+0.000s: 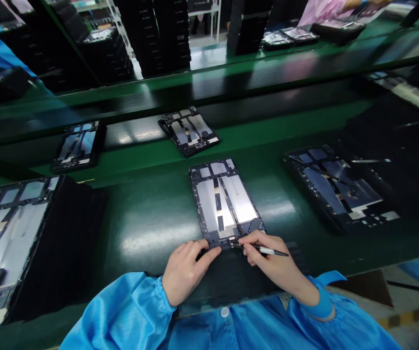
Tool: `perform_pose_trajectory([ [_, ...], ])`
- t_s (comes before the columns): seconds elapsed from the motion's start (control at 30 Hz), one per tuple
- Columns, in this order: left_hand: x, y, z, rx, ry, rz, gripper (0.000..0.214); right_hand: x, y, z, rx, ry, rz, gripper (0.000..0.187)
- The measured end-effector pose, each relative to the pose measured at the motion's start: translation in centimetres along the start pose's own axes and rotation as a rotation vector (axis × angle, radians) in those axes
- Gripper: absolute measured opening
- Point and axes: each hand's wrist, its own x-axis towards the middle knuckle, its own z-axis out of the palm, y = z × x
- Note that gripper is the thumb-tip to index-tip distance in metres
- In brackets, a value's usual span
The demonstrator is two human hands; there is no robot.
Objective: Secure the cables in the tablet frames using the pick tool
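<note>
An opened tablet housing (pixel 205 194) lies flat on the green bench in front of me, its silver inner plate and dark ribbon cables showing. My left hand (pixel 189 270) grips the housing's lower left corner between thumb and fingers. In my right hand (pixel 273 255) is a slim pen-like tool (pixel 269 251) with a white and black handle, pinched between thumb and fingers. Its tip points at a small circuit board (pixel 235 242) on the housing's bottom edge; whether it touches cannot be made out.
At the left stands a tall stack of similar housings (pixel 19 218). Farther back lie more housings (pixel 191 129) and another small pile (pixel 80 141). A dark housing (pixel 333 180) is at the right, near a thin metal tool (pixel 372 161). Black trays (pixel 163 36) rise behind a raised ledge.
</note>
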Motion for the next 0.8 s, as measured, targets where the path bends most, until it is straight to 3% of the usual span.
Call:
perform_pose_trajectory([
  [0.17, -0.3, -0.4, -0.1, 0.017, 0.009, 0.03, 0.029, -0.1, 0.6, -0.8, 0.028, 0.035, 0.032, 0.013],
  [0.3, -0.7, -0.7, -0.4, 0.018, 0.006, 0.074, 0.032, -0.3, 0.0, -0.4, 0.116, -0.06, 0.058, 0.016],
  [0.53, -0.6, -0.8, -0.4, -0.016, 0.044, 0.066, 0.028, 0.1, -1.5, 0.4, 0.087, -0.197, -0.129, 0.017],
  [0.8, -0.7, -0.8, -0.6, -0.04, 0.054, 0.078, 0.028, 0.3, -1.9, 0.1, 0.098, -0.261, -0.034, 0.013],
])
